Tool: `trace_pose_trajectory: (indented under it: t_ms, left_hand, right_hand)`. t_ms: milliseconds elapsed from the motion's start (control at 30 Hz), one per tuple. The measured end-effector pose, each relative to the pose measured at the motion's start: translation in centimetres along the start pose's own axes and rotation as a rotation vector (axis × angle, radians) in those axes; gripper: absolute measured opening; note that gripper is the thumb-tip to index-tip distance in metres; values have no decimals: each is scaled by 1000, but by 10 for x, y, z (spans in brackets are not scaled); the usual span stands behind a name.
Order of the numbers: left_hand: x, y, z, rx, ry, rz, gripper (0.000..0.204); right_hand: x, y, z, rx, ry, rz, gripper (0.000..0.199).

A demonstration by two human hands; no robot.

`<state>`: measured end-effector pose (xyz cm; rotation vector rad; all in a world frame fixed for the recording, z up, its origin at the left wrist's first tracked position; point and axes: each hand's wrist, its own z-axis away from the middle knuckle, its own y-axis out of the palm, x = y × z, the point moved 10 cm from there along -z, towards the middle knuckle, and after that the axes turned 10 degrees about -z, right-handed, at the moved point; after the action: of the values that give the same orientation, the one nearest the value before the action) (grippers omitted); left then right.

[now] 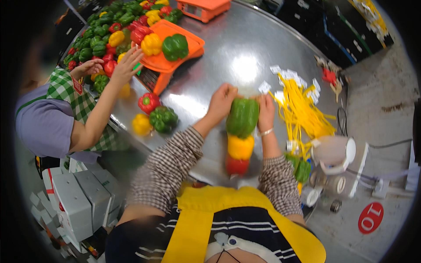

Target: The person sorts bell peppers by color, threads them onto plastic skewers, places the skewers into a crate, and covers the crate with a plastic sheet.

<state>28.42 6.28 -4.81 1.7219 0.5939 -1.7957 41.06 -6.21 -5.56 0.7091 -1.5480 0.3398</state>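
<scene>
In front of me hangs a stacked row of bell peppers: a green pepper [242,118] on top, a yellow pepper [240,147] below it and a red pepper [237,165] lowest. They appear to be inside a clear plastic bag [248,92], whose gathered top shows as a pale blur between my hands. My left hand [220,104] pinches the bag's top at the left, fingers closed. At the right, my right hand [265,109] grips the bag beside the green pepper, with its fingers partly hidden.
A co-worker's hand [127,65] reaches beside an orange scale [193,41] bearing peppers. Piled peppers [101,39] cover the far left; three loose ones, including a red pepper [149,102], lie nearer. Yellow tagged strips [302,114] and a white jug-like container [333,151] are at right.
</scene>
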Motion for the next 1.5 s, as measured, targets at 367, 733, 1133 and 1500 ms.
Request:
trace_pose_trajectory:
  t_ms: [367,733,1133,1500]
  left_hand:
    - [-192,37,155,908,576,-610,9]
    - [-224,-8,144,610,552,-187,93]
    - [-180,78,165,631,625,-602,11]
    - [-236,121,190,348,1349,-1237,17]
  right_hand:
    - [196,74,106,890,43,17,10]
    - [274,95,150,1052,-251,326,10]
    - [274,35,99,457,-257,77,19]
    - [182,54,136,523,48,220,17]
